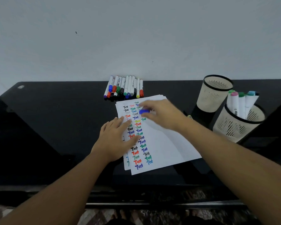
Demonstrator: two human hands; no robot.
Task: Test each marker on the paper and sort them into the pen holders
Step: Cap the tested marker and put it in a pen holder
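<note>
Left hand [115,138]: flat on the paper [161,143], fingers straight and spread, palm down over the left columns of coloured "Test" marks, holding nothing. Fingertips pointing up and right, toward the blue marker [144,111].

Right hand [163,114]: over the upper part of the paper, fingers curled round the blue marker, blue end jutting left from the fingertips (blurred; cap on or off, cannot tell). Marker above the sheet's top rows of writing, just beyond the left fingertips, not touching them.

Paper: a small stack of white sheets, slightly fanned, lying on the black desk [55,127], tilted with the top edge leaning left. Rows of "Test" in black, red, green, blue, one yellow.

Marker pile [124,87]: a dozen or so white-barrelled markers, side by side against the wall [136,38], just beyond the top edge of the paper, caps toward the sheet, in blue, red, green, black, purple, yellow. Well clear of both hands.

Far holder [215,93]: beige mesh cup with a black rim, to the right of the paper, leaning; nothing visible inside.

Near holder [238,124]: same kind, just beside and in front of the far one, leaning, with several white markers [241,103] standing in it, caps pink, green and light blue. Both holders right of the right forearm, apart from it.
</note>
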